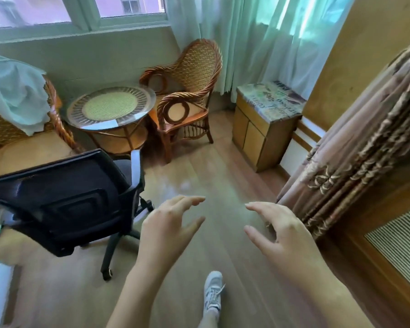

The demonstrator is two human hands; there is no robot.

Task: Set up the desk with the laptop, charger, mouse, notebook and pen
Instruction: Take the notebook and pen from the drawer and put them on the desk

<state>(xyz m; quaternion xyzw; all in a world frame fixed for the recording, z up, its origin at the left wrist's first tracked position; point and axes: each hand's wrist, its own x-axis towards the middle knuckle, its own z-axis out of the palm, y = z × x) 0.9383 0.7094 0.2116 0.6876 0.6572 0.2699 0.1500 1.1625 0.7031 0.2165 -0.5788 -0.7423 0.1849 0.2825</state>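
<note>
1. Two hands reach forward over the wooden floor (223, 176), both empty: the left hand (168, 223) at 6 o'clock has its fingers spread and curled loosely, and the right hand (282, 233) at 5 o'clock mirrors it, palm down, fingers apart.
2. No laptop, charger, mouse, notebook or pen shows anywhere in the head view, so their place cannot be told.
3. One black office chair (64, 197) stands at 8 o'clock, its back toward the camera, just beside the left hand but not touching it.
4. One round glass-topped rattan surface (109, 107) sits at 11 o'clock with nothing on it; its lower shelf looks bare as well.
5. Two wicker armchairs flank it: one (187, 91) at 12 o'clock with an empty seat, the other (14, 121) at 9 o'clock with pale cloth draped over its back.
6. One small wooden cabinet (263, 129) stands at 2 o'clock, doors shut, contents hidden, a printed sheet covering its top.
7. One grey sneaker (213, 292) steps on the floor at 6 o'clock, between the forearms.
</note>
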